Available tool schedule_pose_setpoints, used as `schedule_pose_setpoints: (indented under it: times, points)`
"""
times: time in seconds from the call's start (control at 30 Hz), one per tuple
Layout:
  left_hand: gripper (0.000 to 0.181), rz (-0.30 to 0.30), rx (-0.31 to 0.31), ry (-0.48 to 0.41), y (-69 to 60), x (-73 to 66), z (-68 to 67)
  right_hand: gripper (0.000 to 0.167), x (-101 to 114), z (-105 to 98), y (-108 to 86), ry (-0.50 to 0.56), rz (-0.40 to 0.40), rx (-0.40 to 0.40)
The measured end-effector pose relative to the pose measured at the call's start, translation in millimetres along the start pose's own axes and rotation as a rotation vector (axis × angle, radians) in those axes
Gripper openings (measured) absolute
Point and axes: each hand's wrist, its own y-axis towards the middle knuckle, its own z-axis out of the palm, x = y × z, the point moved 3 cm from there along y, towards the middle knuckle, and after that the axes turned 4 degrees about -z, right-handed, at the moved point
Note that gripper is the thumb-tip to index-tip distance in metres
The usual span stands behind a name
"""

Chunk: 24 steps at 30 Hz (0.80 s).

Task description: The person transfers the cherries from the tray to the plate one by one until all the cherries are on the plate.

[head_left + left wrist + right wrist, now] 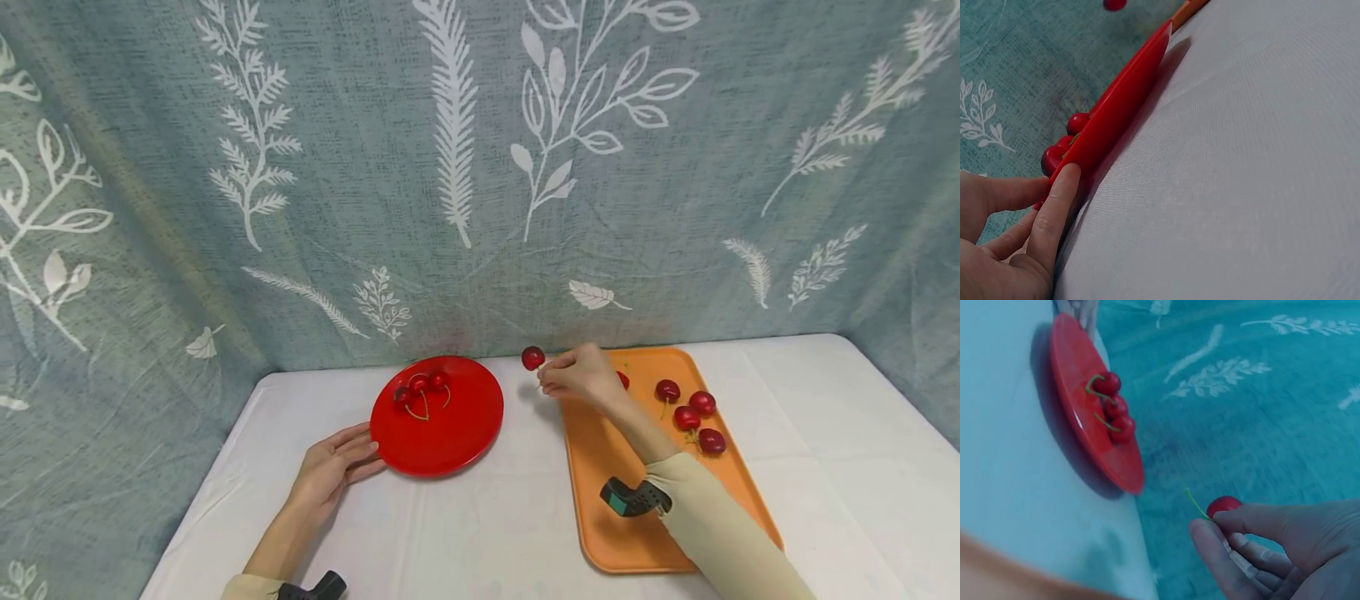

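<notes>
My left hand [330, 471] grips the left rim of a round red plate [450, 437] between thumb and fingers. Three red cherries [418, 383] with green stems lie towards the plate's back left. To the right of the plate, my right hand [581, 375] pinches another cherry [532, 358] by its stem between thumb and forefinger. That cherry hangs in the air, apart from the plate; its stem [1196, 503] shows in the right wrist view. Beneath my right arm is an orange tray [607, 508], where several more cherries [687, 417] lie. One of them is partly hidden behind my right hand.
A white cloth [517, 525] covers the table. Behind it hangs a blue-green curtain [352, 167] with white leaf prints, close to the table's back edge. The tray stands right of the plate, with a strip of white cloth between them.
</notes>
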Motion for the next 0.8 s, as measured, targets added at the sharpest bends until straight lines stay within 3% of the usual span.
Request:
schedule_pose_setpoints:
  times: [0.37,0.8]
  points:
    - [0.053,0.000,0.003,-0.007,2.6,1.8,-0.9,0.016,-1.0,55.7,31.9,0.172,0.067,0.028]
    - [0.053,0.010,0.001,-0.020,1.3,4.6,-0.7,0.012,0.1,96.2,42.7,0.188,0.056,-0.001]
